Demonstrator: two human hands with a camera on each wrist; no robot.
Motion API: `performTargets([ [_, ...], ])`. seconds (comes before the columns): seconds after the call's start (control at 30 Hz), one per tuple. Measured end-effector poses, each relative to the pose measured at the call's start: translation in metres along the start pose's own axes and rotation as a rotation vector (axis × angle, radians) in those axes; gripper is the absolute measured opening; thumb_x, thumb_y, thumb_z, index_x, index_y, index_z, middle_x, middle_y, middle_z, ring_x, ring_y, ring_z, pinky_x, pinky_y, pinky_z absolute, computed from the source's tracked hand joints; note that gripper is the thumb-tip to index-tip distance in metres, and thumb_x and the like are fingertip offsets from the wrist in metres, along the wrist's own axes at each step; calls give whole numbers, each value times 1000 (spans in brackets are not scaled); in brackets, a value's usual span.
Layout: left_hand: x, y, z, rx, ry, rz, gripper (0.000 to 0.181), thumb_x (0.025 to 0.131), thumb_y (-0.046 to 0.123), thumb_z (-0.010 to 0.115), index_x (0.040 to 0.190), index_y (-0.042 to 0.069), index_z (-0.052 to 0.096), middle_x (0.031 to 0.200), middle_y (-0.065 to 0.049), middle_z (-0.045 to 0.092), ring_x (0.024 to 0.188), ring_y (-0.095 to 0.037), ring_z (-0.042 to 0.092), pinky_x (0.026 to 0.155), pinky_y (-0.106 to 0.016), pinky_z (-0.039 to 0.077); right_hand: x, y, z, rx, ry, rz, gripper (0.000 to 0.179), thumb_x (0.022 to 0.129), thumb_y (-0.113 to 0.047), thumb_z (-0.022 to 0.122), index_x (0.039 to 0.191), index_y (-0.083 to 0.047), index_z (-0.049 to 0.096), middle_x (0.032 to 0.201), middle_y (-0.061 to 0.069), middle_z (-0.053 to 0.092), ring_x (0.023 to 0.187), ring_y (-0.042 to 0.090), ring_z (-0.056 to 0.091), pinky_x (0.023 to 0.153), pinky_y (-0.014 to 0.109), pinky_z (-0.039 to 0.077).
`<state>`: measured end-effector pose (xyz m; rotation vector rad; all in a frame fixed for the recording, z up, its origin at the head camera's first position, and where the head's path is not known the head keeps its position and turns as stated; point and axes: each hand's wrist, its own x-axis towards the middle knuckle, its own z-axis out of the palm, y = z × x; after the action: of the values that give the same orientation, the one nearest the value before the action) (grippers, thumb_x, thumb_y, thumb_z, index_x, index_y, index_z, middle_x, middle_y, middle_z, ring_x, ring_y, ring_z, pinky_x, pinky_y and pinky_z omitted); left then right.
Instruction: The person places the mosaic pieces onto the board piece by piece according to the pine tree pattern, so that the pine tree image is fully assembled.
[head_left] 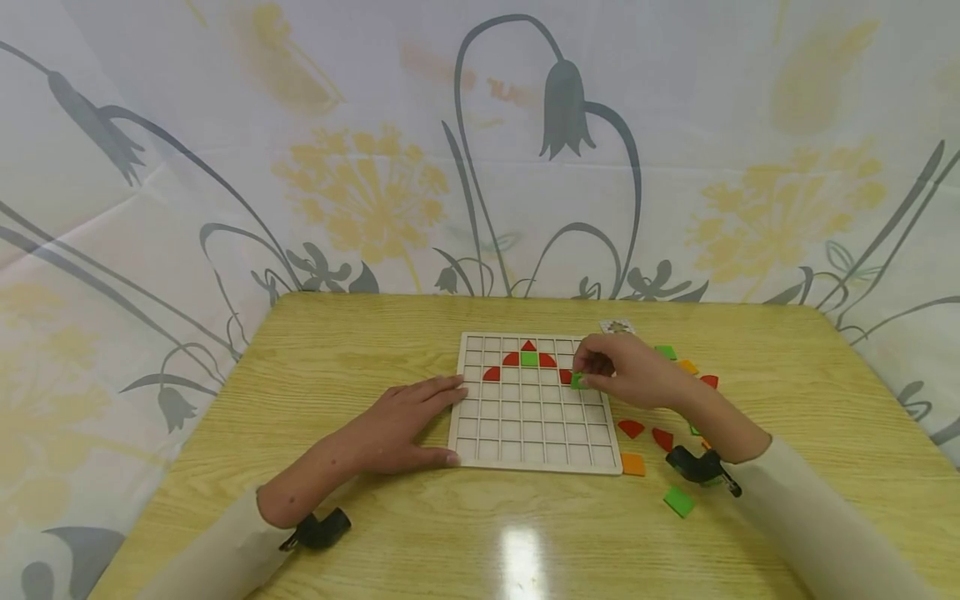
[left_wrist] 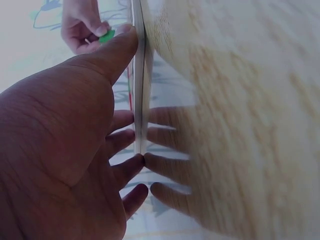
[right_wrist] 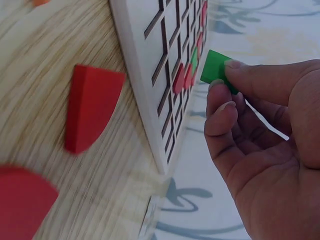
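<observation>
The left hand (head_left: 405, 425) lay spread, the left forearm (head_left: 303, 479) angled toward two o'clock; the right hand (head_left: 633, 372) pinched, the right forearm (head_left: 723, 421) angled toward ten o'clock.

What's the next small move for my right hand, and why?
Probably lower the green square in your right hand into a bare cell between the two red pieces in the third row from the far edge. It's pinched clear of the grid board, and the row beyond has a green piece between red quarter-rounds.
</observation>
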<state>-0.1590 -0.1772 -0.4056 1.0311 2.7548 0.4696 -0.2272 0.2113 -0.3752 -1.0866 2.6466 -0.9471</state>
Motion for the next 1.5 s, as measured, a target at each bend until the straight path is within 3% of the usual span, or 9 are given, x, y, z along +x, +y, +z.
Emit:
performTargets([
  [0.27,-1,-1,0,-1,7,1,92,96,62,71,169,19,33,176,-2,24,160,-29,29,121,-62,29,27,-7,12,46,-49,21,9,101,-3,71,107,-9,70,96,-1,67,81,17,57,76,32,52],
  [0.5,0,-2,0,8,2,6,93,96,63,70,169,20,32,177,-2,23,160,-29,29,121,-62,29,47,-9,23,63,-27,4,6,101,-4,71,106,-7,71,96,1,69,82,16,62,77,35,54],
  [0.93,0,-2,1,4,5,6,93,96,65,69,169,20,33,177,-1,23,159,-29,30,121,-62,30,78,-19,43,119,-45,50,6,100,-4,70,105,-6,73,96,2,71,83,15,63,80,37,54],
  [1.5,-1,0,-1,0,7,0,92,96,63,70,169,19,33,176,-2,24,159,-29,30,121,-62,30,83,-24,50,19,-33,79,5,100,-4,69,103,-4,72,91,3,70,79,15,62,76,37,52],
])
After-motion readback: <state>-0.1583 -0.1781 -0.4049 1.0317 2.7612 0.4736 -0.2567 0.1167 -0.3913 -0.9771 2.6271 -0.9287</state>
